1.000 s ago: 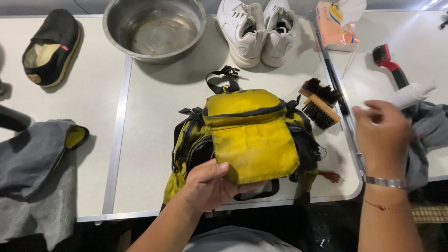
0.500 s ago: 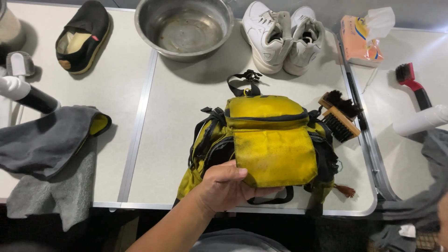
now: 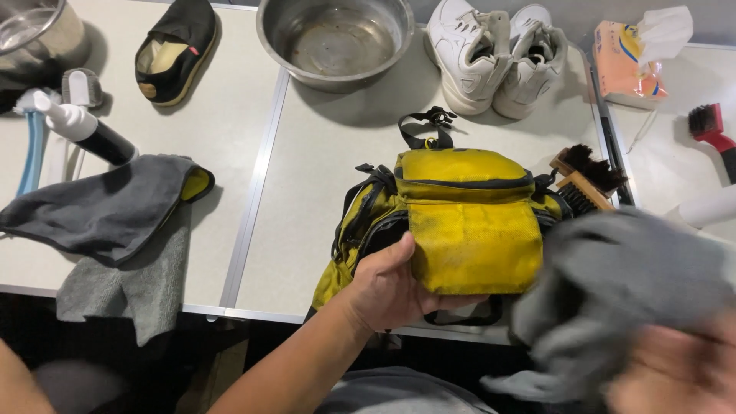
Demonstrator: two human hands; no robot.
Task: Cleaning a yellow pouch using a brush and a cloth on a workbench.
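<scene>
1. Head view: the yellow waist bag (image 3: 468,218) with black straps lies at the near edge of the white table (image 3: 322,176), its front flap facing up and visibly grimy.
2. The left hand (image 3: 391,287) clamps the bag's lower left corner, thumb on top and fingers curled underneath.
3. The right hand (image 3: 675,372) is motion-blurred at the lower right; its fingers seem bunched on a grey cloth (image 3: 621,284), which overlaps the bag's right side.
4. The bag looks soft, light and floppy; I judge that it would sag if lifted by one strap, so the padded body or top loop gives the firmest hold.
5. A wooden brush (image 3: 586,180) sits just beside the bag; white sneakers (image 3: 498,54) and a steel bowl (image 3: 337,38) stand behind.
</scene>
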